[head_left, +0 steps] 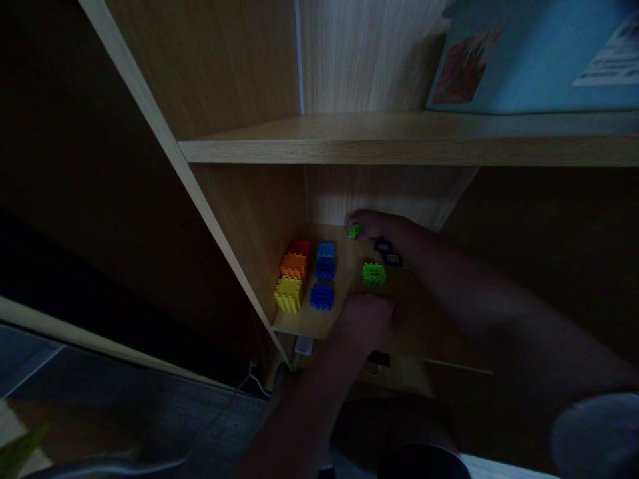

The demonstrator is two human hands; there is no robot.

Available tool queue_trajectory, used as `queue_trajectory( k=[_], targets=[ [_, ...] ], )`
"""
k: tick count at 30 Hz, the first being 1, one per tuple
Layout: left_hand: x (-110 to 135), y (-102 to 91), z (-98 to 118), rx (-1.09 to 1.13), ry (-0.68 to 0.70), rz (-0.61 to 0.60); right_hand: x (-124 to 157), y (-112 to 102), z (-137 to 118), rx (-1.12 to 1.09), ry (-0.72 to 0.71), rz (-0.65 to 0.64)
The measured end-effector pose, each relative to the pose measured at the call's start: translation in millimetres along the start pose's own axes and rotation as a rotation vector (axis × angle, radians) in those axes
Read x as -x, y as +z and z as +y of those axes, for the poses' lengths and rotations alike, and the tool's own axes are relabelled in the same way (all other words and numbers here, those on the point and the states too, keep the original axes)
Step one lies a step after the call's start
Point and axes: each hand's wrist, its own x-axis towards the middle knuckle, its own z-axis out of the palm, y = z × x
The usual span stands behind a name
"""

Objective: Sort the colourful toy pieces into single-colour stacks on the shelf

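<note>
In the head view, my right hand [372,223] reaches to the back of the lower shelf, its fingers closed on a small bright green toy block [354,231]. My left hand [368,315] is curled closed near the shelf's front; whatever its fingers hold is hidden. Just beyond it sits another green block [373,274] with notched edges. To the left, a yellow block [288,293], an orange block [293,265] and a red block [299,248] form a row. Beside them runs a second row: a light blue block [325,251] and two dark blue blocks [322,297]. Two dark purple pieces [383,246] lie by my right forearm.
An upper shelf board [319,148] spans above my hands and carries a light blue box [539,60]. The cabinet's side panel [249,226] bounds the blocks at left. Below the lower shelf are a white power strip [303,345] and a cable [257,382]. Lighting is dim.
</note>
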Motion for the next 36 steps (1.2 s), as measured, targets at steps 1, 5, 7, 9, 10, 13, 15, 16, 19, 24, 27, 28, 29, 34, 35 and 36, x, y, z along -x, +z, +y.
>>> queue_trajectory(
  k=[1, 5, 7, 9, 10, 13, 15, 16, 19, 24, 27, 28, 29, 34, 35, 36],
  targets=[
    [0, -0.7, 0, -0.004, -0.004, -0.002, 1, -1, 2, -0.015, 0.005, 0.007],
    [0, -2.5, 1, -0.007, -0.011, -0.013, 7, -8, 10, 0.010, 0.035, 0.084],
    [0, -2.3, 0, -0.004, -0.008, -0.011, 16, -12, 14, 0.016, 0.049, 0.137],
    [-1, -1.6, -1, -0.003, -0.009, -0.009, 32, -13, 17, -0.010, 0.075, 0.205],
    [-1, -1.1, -1, -0.005, -0.010, -0.007, 43, -13, 18, -0.032, 0.094, 0.243],
    [-1, 0.2, -2, -0.017, 0.000, 0.016, 83, -5, 18, -0.070, 0.232, 0.321],
    [0, 0.8, -3, -0.027, 0.015, 0.043, 114, 5, 15, -0.080, 0.358, 0.394],
    [0, 1.1, -3, -0.031, 0.019, 0.052, 128, 10, 12, -0.082, 0.383, 0.437],
    [-1, 1.7, -3, -0.044, 0.014, 0.082, 168, 29, 1, -0.076, 0.397, 0.520],
    [-3, 4.0, -3, -0.057, 0.004, 0.099, 207, 62, -14, 0.074, 0.344, 0.589],
    [-4, 5.8, -4, -0.059, -0.003, 0.108, 215, 77, -14, 0.128, 0.310, 0.586],
    [-4, 6.3, -5, -0.058, -0.004, 0.109, 216, 80, -13, 0.128, 0.298, 0.592],
    [-4, 6.7, -5, -0.055, -0.006, 0.110, 216, 83, -12, 0.120, 0.278, 0.601],
    [-4, 7.8, -7, -0.021, -0.018, 0.136, 215, 83, -9, 0.072, 0.169, 0.669],
    [-4, 7.8, -7, -0.009, -0.018, 0.139, 216, 81, -10, 0.067, 0.172, 0.687],
    [-5, 7.7, -7, 0.007, -0.017, 0.143, 217, 79, -11, 0.062, 0.181, 0.704]
  ],
)
